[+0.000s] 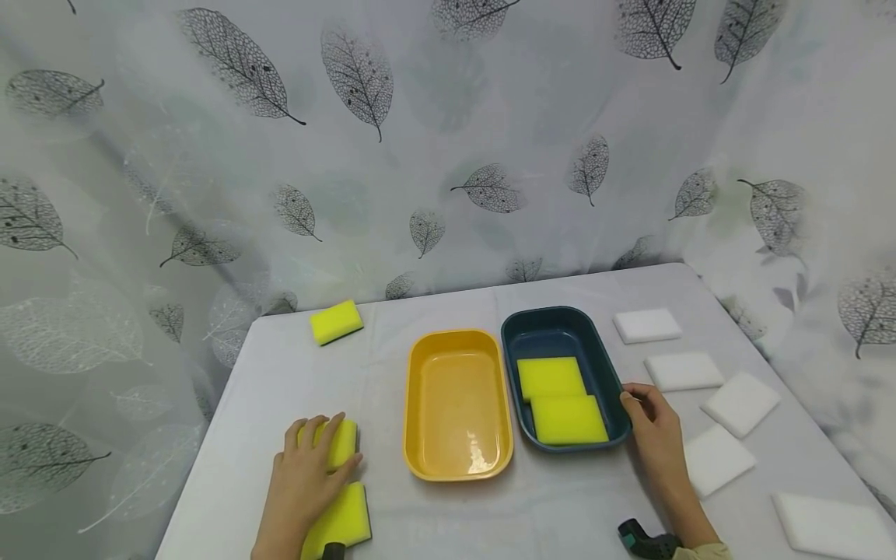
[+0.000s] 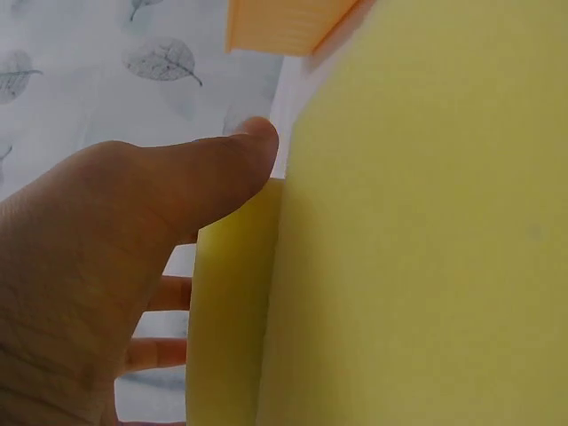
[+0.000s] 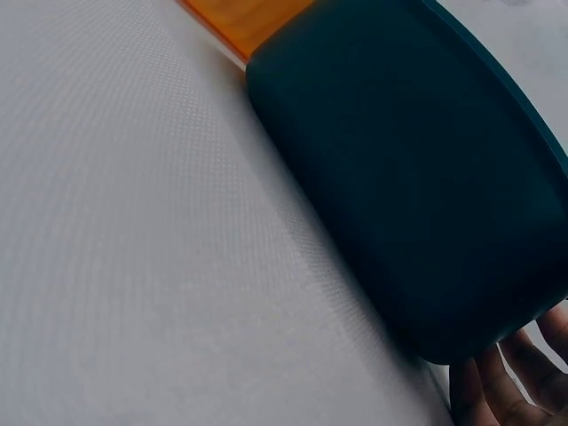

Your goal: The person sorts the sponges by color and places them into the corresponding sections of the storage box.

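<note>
My left hand (image 1: 301,478) lies over a yellow sponge (image 1: 344,445), with its fingers across the far side and its thumb along the right edge. A second yellow sponge (image 1: 346,519) sits just nearer, beneath the wrist, and fills much of the left wrist view. My right hand (image 1: 658,432) grips the right rim of a dark teal tray (image 1: 549,328), thumb on top; its fingers (image 3: 497,382) show at the tray's end in the right wrist view. Two overlapping yellow sponges (image 1: 568,420) lie inside that tray.
A yellow tray (image 1: 458,397) stands left of the teal one, close beside it. Several white sponges (image 1: 684,371) are spread along the right side. Another yellow sponge (image 1: 336,321) rests at the back left. A leaf-print curtain (image 1: 448,155) hangs behind the white-covered table (image 1: 560,505).
</note>
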Demonstrator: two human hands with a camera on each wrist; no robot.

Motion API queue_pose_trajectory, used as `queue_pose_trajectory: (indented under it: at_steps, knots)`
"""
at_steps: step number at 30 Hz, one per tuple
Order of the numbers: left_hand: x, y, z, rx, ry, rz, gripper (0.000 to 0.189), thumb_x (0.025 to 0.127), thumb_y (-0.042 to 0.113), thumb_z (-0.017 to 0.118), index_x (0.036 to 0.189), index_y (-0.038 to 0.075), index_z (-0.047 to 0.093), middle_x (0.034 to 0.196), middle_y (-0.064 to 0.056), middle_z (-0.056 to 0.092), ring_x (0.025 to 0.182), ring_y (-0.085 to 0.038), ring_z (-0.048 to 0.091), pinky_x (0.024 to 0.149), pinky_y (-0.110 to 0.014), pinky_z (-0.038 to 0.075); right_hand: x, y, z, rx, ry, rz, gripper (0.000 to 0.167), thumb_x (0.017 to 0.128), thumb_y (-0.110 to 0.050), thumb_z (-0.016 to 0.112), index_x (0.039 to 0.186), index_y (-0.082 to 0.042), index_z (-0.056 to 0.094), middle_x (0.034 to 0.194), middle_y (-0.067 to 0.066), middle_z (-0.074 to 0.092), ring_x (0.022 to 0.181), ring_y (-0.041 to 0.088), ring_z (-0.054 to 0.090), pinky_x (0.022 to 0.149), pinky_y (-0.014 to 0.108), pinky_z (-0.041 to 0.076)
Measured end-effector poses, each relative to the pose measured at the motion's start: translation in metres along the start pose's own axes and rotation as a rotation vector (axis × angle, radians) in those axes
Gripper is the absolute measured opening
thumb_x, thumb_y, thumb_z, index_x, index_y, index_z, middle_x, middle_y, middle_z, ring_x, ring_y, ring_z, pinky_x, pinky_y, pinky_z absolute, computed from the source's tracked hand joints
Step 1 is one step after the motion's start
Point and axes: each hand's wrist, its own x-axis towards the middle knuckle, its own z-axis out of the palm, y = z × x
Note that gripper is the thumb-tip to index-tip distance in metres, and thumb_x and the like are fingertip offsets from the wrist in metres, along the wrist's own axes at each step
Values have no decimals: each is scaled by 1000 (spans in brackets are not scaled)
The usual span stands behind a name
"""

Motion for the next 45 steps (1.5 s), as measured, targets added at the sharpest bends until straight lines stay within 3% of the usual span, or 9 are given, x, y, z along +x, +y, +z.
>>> queue_pose_trajectory:
  at_steps: [6,13,20,26,37,45]
  knots:
    - [3,0,1,-3,81,40,74,90,58,74,150,18,54,141,-14,57,134,-44,46,86,-65,53,0,0,0,1,0,-13,40,110,-32,49,135,-2,60,132,9,61,99,-8,52,82,1,43]
    - [5,4,-3,9,216,102,73,86,56,80,143,15,61,129,-15,64,122,-43,56,84,-59,59,1,2,-1,2,10,-35,38,110,-31,52,133,-2,61,119,-8,60,98,-8,53,82,1,44]
    - [8,10,-9,23,242,80,76,82,64,79,142,19,63,126,-11,66,119,-38,59,76,-53,62,2,3,0,-9,2,-9,39,110,-31,50,135,-4,61,129,2,60,101,-8,52,83,1,43]
    - [12,14,-15,0,304,117,79,77,63,84,139,18,65,123,-11,67,115,-37,60,64,-50,62,3,4,0,-7,-5,-1,39,110,-31,50,136,-4,60,131,5,60,101,-8,52,83,1,43]
    - [24,24,-26,-21,374,176,80,73,63,86,137,19,66,121,-11,68,111,-35,62,57,-46,60,3,4,-1,-4,-8,-9,39,110,-32,50,135,-4,60,123,-8,59,101,-8,52,83,2,43]
    - [34,34,-35,-48,415,231,78,76,60,86,139,20,65,123,-10,68,112,-35,61,62,-49,62,2,2,-2,1,-6,-20,38,110,-31,51,134,-3,61,118,-14,58,99,-8,53,81,3,44]
